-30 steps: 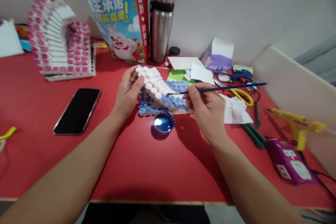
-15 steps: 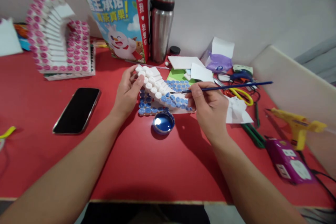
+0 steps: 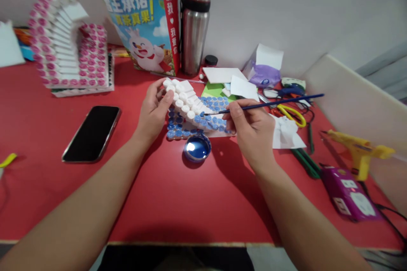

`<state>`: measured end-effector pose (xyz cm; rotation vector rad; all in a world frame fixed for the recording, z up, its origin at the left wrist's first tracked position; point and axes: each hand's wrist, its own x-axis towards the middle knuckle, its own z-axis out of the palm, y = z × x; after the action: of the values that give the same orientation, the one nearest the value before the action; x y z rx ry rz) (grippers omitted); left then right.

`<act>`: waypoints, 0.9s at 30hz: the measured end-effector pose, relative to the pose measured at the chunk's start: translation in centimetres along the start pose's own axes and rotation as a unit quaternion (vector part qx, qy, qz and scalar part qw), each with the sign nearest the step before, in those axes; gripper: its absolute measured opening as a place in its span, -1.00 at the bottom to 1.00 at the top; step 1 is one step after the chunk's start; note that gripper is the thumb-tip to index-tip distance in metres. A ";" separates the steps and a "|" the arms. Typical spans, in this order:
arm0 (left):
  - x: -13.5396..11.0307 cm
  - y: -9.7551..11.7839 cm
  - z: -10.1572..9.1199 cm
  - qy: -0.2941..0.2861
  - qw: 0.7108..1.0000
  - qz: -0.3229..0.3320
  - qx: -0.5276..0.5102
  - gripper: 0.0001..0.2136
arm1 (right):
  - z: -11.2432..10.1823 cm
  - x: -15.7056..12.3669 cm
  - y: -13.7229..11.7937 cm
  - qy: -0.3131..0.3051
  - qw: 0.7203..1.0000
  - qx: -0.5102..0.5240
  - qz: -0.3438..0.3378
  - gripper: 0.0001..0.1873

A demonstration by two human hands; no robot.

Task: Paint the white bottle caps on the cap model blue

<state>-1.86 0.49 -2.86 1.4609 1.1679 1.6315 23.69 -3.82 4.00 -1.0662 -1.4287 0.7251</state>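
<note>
One open pot (image 3: 196, 160), blue paint (image 3: 201, 149) inside; right grip (image 3: 254, 133) clasps brush (image 3: 280, 102), left grip (image 3: 155, 109) pinches model (image 3: 179, 103).

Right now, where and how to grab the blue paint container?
Pinch the paint container by its outer wall, left and right, probably from the near side: blue discs crowd its far rim. It's round and open-topped, so keep it level.

Left hand (image 3: 154, 108) and right hand (image 3: 254, 135) bare, forearms (image 3: 85, 197) bare too. Near-black clothing (image 3: 136, 258) at bottom centre, too dim to make out fabric or seams.
</note>
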 end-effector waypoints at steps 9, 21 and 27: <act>0.2 -0.3 -0.3 -0.014 1.000 -0.001 0.005 -0.41 | 0.0 -0.1 0.0 0.003 1.000 -0.020 0.016 -0.43; 0.0 0.0 -0.1 -0.006 1.000 -0.012 -0.007 -0.38 | 0.0 -0.3 0.0 0.013 1.000 -0.018 0.003 -0.50; 0.0 0.1 -0.1 -0.009 1.000 -0.002 0.010 -0.42 | 0.0 -0.2 -0.3 0.004 1.000 -0.022 0.016 -0.48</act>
<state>-1.93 0.46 -2.79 1.4818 1.1788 1.6061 23.66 -4.06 4.18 -1.1273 -1.4297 0.7134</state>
